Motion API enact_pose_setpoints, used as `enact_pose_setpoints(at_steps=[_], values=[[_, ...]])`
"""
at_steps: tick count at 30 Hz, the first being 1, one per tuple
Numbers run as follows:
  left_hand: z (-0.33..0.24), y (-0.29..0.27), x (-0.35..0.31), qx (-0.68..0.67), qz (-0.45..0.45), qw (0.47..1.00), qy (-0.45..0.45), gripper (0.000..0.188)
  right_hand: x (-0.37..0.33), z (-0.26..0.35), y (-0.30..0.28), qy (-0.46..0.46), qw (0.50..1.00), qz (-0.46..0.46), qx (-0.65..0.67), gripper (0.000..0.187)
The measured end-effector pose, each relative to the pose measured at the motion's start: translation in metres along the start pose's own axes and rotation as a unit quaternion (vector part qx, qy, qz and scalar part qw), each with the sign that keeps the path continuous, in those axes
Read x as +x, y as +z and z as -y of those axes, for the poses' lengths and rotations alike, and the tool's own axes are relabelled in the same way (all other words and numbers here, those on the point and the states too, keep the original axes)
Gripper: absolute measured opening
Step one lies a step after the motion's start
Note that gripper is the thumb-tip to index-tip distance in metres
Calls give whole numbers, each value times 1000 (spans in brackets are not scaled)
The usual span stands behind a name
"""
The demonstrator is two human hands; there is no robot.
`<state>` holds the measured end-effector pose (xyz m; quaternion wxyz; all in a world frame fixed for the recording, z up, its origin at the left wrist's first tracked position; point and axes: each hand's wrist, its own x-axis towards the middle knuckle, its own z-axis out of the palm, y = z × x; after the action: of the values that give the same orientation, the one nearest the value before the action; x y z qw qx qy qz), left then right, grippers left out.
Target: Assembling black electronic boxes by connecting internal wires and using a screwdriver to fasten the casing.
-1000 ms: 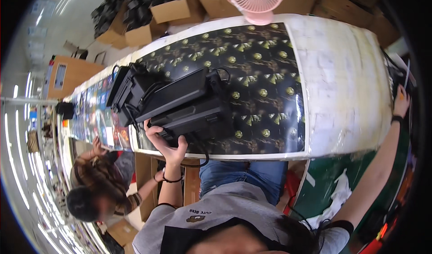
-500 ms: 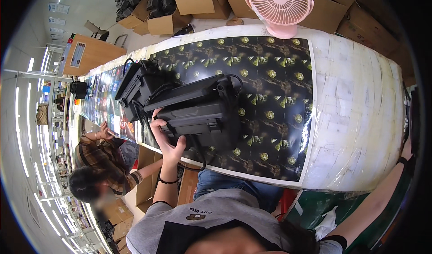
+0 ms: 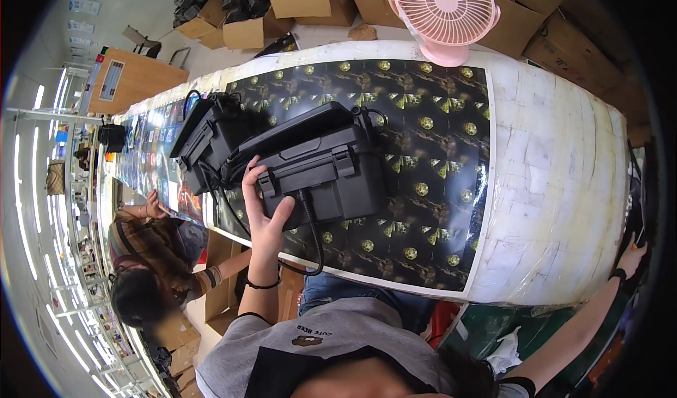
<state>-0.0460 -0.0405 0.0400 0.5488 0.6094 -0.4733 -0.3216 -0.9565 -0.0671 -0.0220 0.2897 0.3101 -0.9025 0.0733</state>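
A black plastic case [image 3: 321, 176] with front latches and a thick cable rests on the dark patterned mat [image 3: 441, 211]. My left hand [image 3: 268, 211] grips its left end, thumb on the front and fingers toward the top. A second black case [image 3: 211, 137] with a handle and cables stands just left of it, close to the first. Far out at the right rim, my right hand [image 3: 632, 257] is beyond the table's end. Its fingers are closed around a small thing with an orange spot, too dim to make out.
The pink fan [image 3: 446, 7] stands at the table's far edge. Cardboard boxes [image 3: 310, 4] of black cases line the floor behind. At the left, a co-worker in a plaid shirt [image 3: 151, 246] reaches to the table. White wrapping [image 3: 550, 186] covers the table's right part.
The held case has tipped so that its latched front shows more fully, and its cable hangs in clearer view. My right hand has come further into view at the right rim.
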Motion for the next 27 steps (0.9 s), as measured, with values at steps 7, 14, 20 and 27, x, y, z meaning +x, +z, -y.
enact_pose_setpoints(at_steps=[7,14,20,27], values=[[4,-3,2,-52,-7,999,12,61,-36,-58,-1,101,995,2,-5,79],[23,-11,12,-8,-33,993,110,59,-79,-46,-99,193,981,14,29,97],[44,-39,22,31,-107,978,175,56,-126,9,-206,235,916,35,323,64],[58,-94,55,74,-186,966,166,54,-211,140,-330,49,825,51,561,53]])
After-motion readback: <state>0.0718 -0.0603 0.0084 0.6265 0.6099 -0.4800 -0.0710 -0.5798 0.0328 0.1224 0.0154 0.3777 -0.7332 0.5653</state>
